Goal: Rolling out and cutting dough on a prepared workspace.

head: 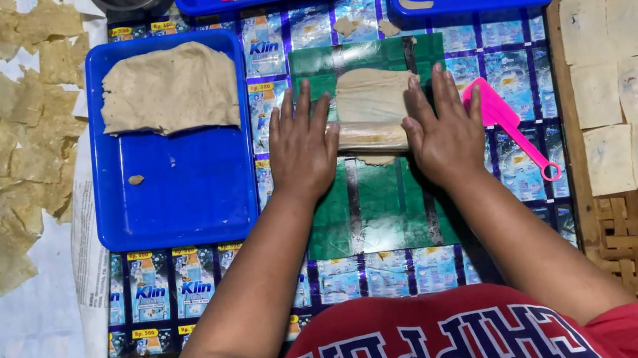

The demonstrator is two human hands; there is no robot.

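Dough sheet (369,101) lies between my two hands on the green mat (378,195); left hand (302,149) and right hand (442,132) press flat, each grip apart, on its rolled edge.

Both forearms extended forward from lower edge of view, bare to short red sleeves, converging slightly toward centre of mat. Left hand (302,149) laid palm down, fingers spread and straight, thumb turned inward toward right hand. Right hand (444,132) laid palm down alongside, fingers spread, thumb angled inward. Hands held level, side by side, narrow gap kept between thumbs. Wrists flat, in line with forearms. Nothing gripped by either hand.
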